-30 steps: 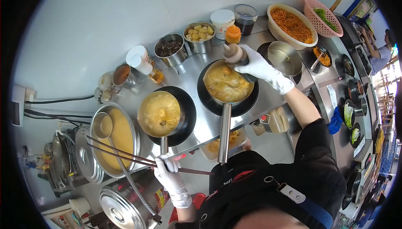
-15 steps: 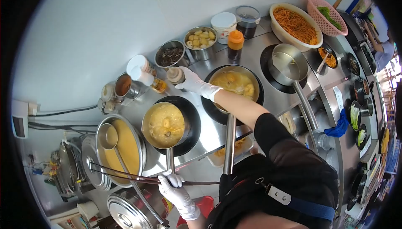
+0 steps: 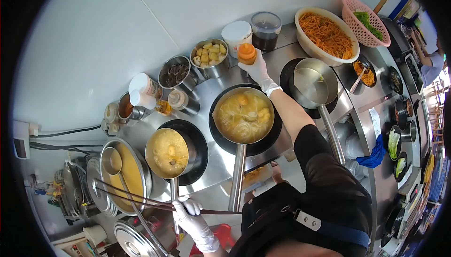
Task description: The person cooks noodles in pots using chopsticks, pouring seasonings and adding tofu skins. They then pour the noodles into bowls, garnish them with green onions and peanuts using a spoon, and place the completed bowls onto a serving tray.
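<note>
My gloved right hand (image 3: 259, 72) is closed around an orange-capped squeeze bottle (image 3: 246, 54) behind the middle saucepan. My gloved left hand (image 3: 191, 223) grips long dark chopsticks (image 3: 136, 199), close beside the left saucepan's handle (image 3: 174, 189); whether it touches the handle I cannot tell. In the left saucepan (image 3: 168, 153) is a foamy yellow broth with pieces in it. The middle saucepan (image 3: 243, 116) holds noodles, an egg yolk and other pieces in broth. A white-capped squeeze bottle (image 3: 183, 101) stands behind these two pans.
A third saucepan (image 3: 315, 84) with clear liquid stands on the right. A steel bowl (image 3: 146, 172) of yellow soup with a ladle (image 3: 112, 161) is at left. Behind stand steel pots (image 3: 215, 70), a lidded tub (image 3: 237, 38) and a basin (image 3: 354, 56) of orange shreds. Another person (image 3: 430, 64) is far right.
My right hand has left the white-capped squeeze bottle, moved right and taken hold of the orange-capped one. My left hand still has the chopsticks. The view has shifted slightly.
</note>
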`<state>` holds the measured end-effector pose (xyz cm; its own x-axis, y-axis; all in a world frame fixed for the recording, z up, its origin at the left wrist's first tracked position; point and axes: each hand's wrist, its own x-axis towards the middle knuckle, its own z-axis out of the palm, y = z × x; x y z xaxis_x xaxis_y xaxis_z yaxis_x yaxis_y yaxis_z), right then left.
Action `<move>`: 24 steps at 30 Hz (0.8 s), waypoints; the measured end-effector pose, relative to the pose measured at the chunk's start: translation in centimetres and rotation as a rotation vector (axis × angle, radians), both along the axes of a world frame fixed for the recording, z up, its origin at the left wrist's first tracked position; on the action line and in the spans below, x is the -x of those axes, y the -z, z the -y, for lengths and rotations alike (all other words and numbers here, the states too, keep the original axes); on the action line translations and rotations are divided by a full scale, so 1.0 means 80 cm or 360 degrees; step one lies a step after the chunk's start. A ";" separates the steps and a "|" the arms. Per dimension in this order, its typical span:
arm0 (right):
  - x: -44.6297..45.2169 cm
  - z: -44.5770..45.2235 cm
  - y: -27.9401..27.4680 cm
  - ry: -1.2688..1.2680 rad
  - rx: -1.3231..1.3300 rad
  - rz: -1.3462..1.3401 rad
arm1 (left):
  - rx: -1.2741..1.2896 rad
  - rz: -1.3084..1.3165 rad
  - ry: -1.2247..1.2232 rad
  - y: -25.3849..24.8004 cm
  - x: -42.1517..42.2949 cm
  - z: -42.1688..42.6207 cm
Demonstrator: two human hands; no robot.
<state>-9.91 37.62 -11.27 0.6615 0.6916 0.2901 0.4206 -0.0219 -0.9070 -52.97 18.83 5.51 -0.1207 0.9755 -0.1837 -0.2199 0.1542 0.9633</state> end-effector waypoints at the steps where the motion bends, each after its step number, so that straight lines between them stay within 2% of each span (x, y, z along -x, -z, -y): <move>1: 0.000 0.002 -0.003 0.0014 0.0024 -0.0049 | 0.0012 -0.0032 -0.0012 0.001 -0.006 0.004; 3: -0.004 0.020 -0.018 -0.0035 -0.0048 -0.0053 | 0.0034 -0.0024 0.0030 -0.004 -0.013 0.011; 6: -0.013 0.067 -0.073 -0.0524 0.0091 0.0184 | -0.0010 -0.0051 0.0008 -0.008 -0.015 0.017; 7: -0.012 0.084 -0.098 -0.0538 0.0097 0.0188 | -0.0017 -0.0047 -0.0018 -0.010 -0.016 0.019; 9: -0.012 0.113 -0.133 -0.0798 0.0425 0.1426 | -0.0029 -0.0009 0.0005 -0.010 -0.013 0.022; 10: -0.013 0.125 -0.134 -0.0825 0.0458 0.1788 | -0.0041 0.0007 -0.0032 -0.012 -0.018 0.025; 11: -0.011 0.136 -0.137 -0.0833 0.0451 0.1792 | -0.0043 0.0008 -0.0043 -0.013 -0.020 0.028; 13: -0.003 0.160 -0.148 -0.0853 0.0609 0.2371 | -0.0066 0.0079 -0.0030 -0.011 -0.021 0.032; 14: 0.000 0.168 -0.139 -0.0795 0.0635 0.2530 | -0.0103 0.0109 -0.0046 -0.010 -0.023 0.037; 19: 0.008 0.172 -0.135 -0.0742 0.0670 0.2627 | -0.0083 0.0078 -0.0003 -0.005 -0.028 0.053; 22: -0.014 0.153 -0.136 -0.0484 0.0690 0.2530 | -0.0083 0.0057 -0.0006 -0.008 -0.031 0.060; 24: -0.027 0.165 -0.142 -0.0545 0.0727 0.2536 | -0.0069 0.0083 -0.0099 -0.011 -0.035 0.065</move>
<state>-7.76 24.41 0.07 -0.2572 0.9403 0.2229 0.8844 0.1361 0.4464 -50.14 13.63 6.37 -0.1728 0.9736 -0.1491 -0.2776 0.0971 0.9558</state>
